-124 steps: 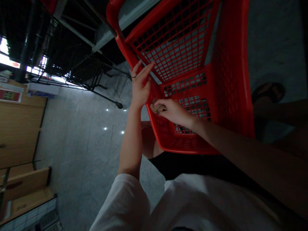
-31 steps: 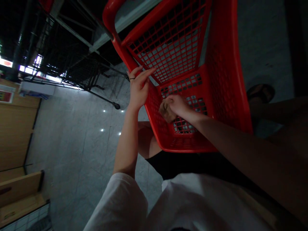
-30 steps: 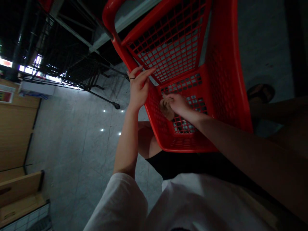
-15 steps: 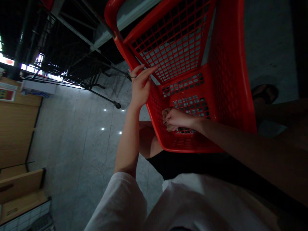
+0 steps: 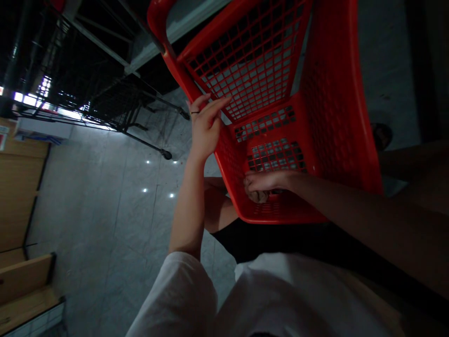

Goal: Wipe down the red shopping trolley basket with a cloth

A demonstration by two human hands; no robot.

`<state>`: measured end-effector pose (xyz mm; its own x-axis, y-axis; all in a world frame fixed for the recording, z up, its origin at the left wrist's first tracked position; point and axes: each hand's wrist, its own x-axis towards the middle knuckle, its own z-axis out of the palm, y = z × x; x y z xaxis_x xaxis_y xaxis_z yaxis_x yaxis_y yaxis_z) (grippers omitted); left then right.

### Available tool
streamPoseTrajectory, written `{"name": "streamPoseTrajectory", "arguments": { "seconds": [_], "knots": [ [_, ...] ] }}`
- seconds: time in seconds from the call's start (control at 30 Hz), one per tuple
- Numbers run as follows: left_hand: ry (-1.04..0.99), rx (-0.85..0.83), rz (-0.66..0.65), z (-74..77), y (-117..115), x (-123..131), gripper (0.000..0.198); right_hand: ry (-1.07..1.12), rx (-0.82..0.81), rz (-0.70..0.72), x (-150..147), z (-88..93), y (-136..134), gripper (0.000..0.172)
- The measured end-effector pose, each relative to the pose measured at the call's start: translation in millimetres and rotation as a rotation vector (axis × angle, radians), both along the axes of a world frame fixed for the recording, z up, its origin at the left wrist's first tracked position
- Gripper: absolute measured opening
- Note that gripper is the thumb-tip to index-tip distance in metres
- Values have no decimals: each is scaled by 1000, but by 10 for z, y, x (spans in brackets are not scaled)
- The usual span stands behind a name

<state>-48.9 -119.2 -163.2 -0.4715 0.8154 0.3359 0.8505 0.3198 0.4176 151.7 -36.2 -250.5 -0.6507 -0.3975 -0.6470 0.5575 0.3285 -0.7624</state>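
A red plastic shopping basket (image 5: 366, 140) with lattice walls stands tilted in front of my body. At its left rim is my left hand (image 5: 205, 124), closed over the edge, with one finger stretched along the inside. My right hand (image 5: 261, 180) reaches down into the basket, near the wall closest to me. Bunched in its closed fingers is a crumpled brown cloth (image 5: 258, 196), pressed against the inner surface low in the basket. Part of the cloth is hidden beneath the hand.
Dark metal wire carts or racks (image 5: 105, 93) with a caster wheel (image 5: 166, 154) stand at the upper left. Wooden cabinets (image 5: 21, 187) line the left side. Grey tiled floor (image 5: 115, 224) lies between them and me. A dark sandal (image 5: 381, 135) shows at the right.
My right hand has moved the cloth slightly toward me and to the right along the basket's inside. The left hand keeps its place on the rim. The view has shifted slightly.
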Motion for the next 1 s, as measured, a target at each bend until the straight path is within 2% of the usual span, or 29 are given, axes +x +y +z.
{"name": "streamPoseTrajectory", "arguments": {
  "seconds": [0.03,0.17,0.23,0.3,0.37,0.47,0.6,0.67,0.73,0.8,0.9,1.0],
  "knots": [
    [-10,6,1,-1,2,5,40,-6,12,-17,12,-14,-17,5],
    [-62,6,11,-10,19,16,39,-47,40,-78,86,8,-23,10],
    [-61,0,27,-24,38,17,40,-64,-49,-27,120,34,19,3],
    [-50,-8,46,-45,62,17,40,-58,-147,10,142,65,78,6],
    [-47,-17,61,-70,86,20,39,-48,-134,-11,153,124,138,8],
    [-50,-19,73,-97,115,34,36,-52,-71,-63,165,323,202,17],
    [6,-33,73,-89,120,47,34,-30,-238,-88,178,681,209,18],
    [36,-50,57,-65,107,44,34,29,-237,-108,175,762,167,21],
    [45,-59,46,-39,90,36,35,90,-175,-116,174,730,100,25],
    [33,-65,46,-21,74,26,35,166,-80,-103,180,612,24,28],
    [-19,-80,55,-17,62,9,35,326,162,-90,185,371,-70,30],
    [-58,-80,54,-28,55,-9,34,333,380,-110,160,156,-112,22]
  ]
}}
